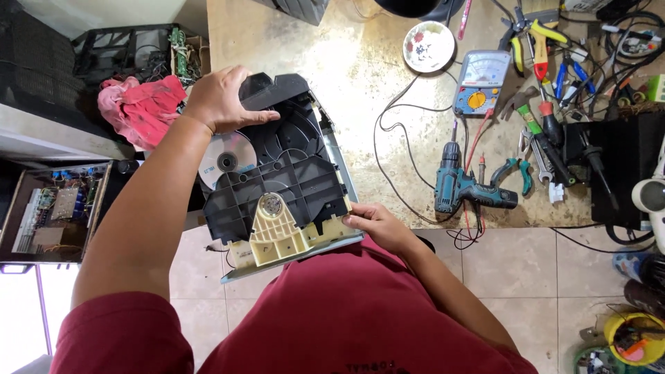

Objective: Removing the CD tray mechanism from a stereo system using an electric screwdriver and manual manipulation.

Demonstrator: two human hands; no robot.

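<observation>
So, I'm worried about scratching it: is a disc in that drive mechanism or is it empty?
In. A silver disc shows under the black drive mechanism, just below the left hand.

"What is this person at the bench wearing?"

"A dark red T-shirt (346, 318) with short sleeves. The left sleeve (118, 332) ends above the elbow, so both forearms are bare. The cloth looks plain and a bit worn, with soft folds over the chest."

"Any print on it?"

"Some small dark lettering low on the front, too small and cut off to make out."

"Gloves, a watch, rings?"

"None that I can see. The left hand (220, 100) and right hand (377, 225) are both bare."
</observation>
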